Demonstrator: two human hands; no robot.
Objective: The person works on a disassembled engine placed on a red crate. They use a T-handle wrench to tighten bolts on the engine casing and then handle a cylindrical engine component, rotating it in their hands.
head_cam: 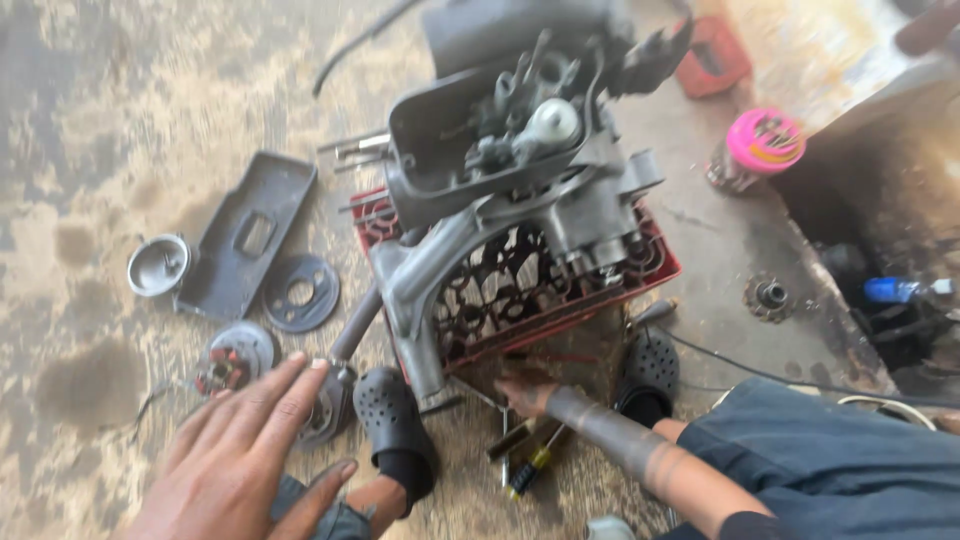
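The left hand (240,450) is spread open, fingers apart and holding nothing, its fingertips just over a round grey metal disc part (325,405) lying on the floor beside a black perforated clog (395,430). The right hand (525,392), grimy with oil, reaches down with its fingers curled; I cannot tell whether they grip anything, though yellow-and-black-handled screwdrivers (530,455) lie just below them. Beyond both sets of fingers a greasy grey cast-metal engine (510,190) rests tilted on a red plastic crate (655,265), on a stained, sandy concrete floor (110,130).

Stained, dusty concrete floor (120,120) in daylight
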